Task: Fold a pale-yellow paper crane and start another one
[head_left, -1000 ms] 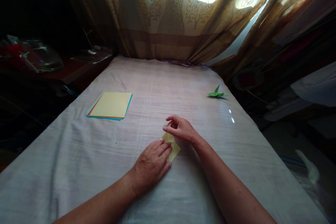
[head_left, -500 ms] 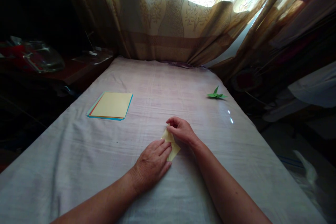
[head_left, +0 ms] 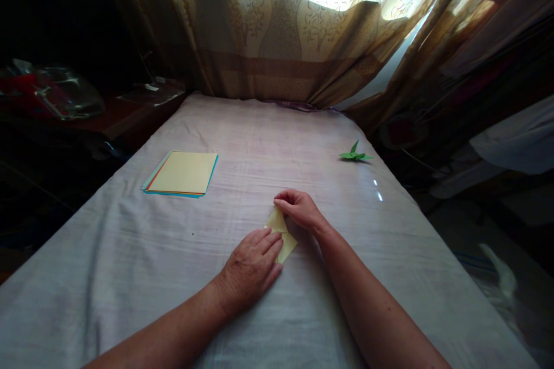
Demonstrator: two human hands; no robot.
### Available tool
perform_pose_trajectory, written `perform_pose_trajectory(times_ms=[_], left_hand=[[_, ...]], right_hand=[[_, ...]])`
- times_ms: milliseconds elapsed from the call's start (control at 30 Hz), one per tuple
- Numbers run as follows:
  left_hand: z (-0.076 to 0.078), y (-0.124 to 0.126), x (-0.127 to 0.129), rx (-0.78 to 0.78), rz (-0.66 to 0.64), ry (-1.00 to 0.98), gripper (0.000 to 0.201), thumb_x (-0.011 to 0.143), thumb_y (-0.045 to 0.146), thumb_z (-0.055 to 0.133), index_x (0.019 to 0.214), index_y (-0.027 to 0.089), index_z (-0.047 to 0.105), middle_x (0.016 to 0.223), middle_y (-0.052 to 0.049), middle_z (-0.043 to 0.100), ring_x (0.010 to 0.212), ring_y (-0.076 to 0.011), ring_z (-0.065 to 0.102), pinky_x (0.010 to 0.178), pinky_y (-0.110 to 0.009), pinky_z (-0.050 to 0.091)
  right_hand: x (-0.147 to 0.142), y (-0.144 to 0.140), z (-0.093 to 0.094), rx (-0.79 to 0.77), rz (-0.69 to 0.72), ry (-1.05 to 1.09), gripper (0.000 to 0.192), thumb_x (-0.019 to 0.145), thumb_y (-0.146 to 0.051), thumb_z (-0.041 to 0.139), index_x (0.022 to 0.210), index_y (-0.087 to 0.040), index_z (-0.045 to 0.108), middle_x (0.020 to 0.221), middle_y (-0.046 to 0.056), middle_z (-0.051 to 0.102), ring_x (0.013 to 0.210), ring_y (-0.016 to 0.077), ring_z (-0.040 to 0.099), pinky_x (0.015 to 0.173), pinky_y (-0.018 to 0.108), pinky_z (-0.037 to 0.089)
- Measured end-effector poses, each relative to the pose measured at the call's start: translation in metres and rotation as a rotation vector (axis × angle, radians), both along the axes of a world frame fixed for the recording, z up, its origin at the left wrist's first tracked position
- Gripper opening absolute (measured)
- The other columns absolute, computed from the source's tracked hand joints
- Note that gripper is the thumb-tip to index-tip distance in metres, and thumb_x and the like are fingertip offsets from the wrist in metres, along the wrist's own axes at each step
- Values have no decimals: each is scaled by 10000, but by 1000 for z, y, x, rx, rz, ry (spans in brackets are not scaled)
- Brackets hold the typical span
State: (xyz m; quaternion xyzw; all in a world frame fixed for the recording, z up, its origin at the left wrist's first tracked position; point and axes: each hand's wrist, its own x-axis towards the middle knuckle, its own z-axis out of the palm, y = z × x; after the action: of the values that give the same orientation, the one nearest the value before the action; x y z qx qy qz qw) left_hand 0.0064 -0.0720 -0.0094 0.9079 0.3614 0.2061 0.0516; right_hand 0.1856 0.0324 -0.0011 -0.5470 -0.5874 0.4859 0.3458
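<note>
A small folded piece of pale yellow paper point(head_left: 282, 234) lies on the cloth-covered table point(head_left: 130, 277) in front of me. My left hand point(head_left: 251, 268) rests flat on its near end, fingers spread and pressing it down. My right hand point(head_left: 299, 210) pinches the paper's far tip between thumb and fingers. Most of the paper is hidden beneath the two hands.
A stack of coloured paper sheets point(head_left: 182, 173), yellow on top, lies at the left. A green folded paper bird point(head_left: 355, 154) sits at the far right near the table edge. Patterned curtains point(head_left: 281, 29) hang behind. Dark clutter stands to the left and right of the table.
My right hand has closed its fingers and settled on the paper's far tip, lifting that flap slightly. My left hand has stayed put.
</note>
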Motion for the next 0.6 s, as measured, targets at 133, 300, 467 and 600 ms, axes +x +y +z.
perform_pose_trajectory(times_ms=[133,300,467,600], left_hand=[[2,0,0,-4,7,11,373,950,304,495,1284,152,563,1331,-97,608,1272,-267,523,1091,-436,418],[0,-1,0,-15,25,16,375,938,287,516,1283,148,557,1361,-122,573,1285,-260,503,1104,-433,404],[2,-1,0,-52,93,-3,357,897,335,587,1232,213,605,1519,-137,376,1417,-321,317,1142,-522,313],[5,2,0,-148,136,5,381,859,406,648,1211,261,628,1601,-125,196,1462,-393,157,1143,-603,229]], right_hand=[[9,-2,7,-87,38,63,307,713,-431,616,851,-172,706,706,-1,664,574,104,567,539,218,446],[13,-3,11,-152,81,101,321,644,-427,698,815,-157,732,594,-22,620,526,95,525,517,217,417],[11,-2,9,-152,74,128,298,619,-438,734,728,-160,717,578,-28,609,528,93,508,540,227,417],[11,-3,8,-148,64,138,317,610,-455,730,735,-164,718,607,-22,626,543,98,515,555,235,424]])
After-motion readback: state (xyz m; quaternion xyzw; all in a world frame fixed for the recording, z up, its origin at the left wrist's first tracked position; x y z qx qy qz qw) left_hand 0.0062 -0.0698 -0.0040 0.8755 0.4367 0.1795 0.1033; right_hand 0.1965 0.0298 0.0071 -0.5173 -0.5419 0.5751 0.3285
